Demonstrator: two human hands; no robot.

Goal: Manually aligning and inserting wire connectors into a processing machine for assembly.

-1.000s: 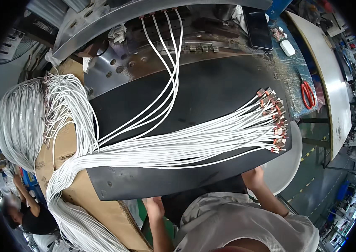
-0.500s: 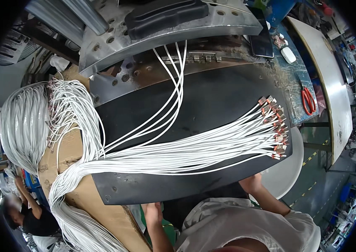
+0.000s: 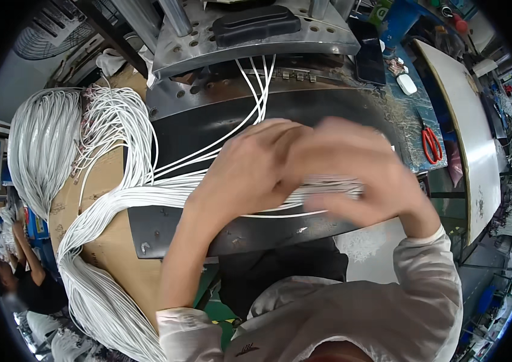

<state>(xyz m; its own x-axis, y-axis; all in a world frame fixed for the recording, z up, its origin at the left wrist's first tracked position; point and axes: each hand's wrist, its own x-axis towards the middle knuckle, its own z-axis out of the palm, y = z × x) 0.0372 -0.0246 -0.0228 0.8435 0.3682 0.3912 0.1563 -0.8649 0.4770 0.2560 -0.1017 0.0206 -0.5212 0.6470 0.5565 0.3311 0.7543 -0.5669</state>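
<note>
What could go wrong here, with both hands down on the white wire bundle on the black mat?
1. The left hand and right hand cover the white wire bundle, so a wire could be missed or crossed.
2. A few wires branch up toward the metal fixture; tugging the bundle might drag them.
3. Long loops hang off the cardboard and could snag.

White wire bundle (image 3: 165, 196) across black plate (image 3: 207, 130)

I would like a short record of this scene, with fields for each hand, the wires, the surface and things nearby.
left hand: lies on the white wires, over the black mat
right hand: blurred, on the same wires, touching the left hand
white wires: bundle across the mat, hanging off at left
black mat: on the bench
nearby: red scissors, white mouse
</note>
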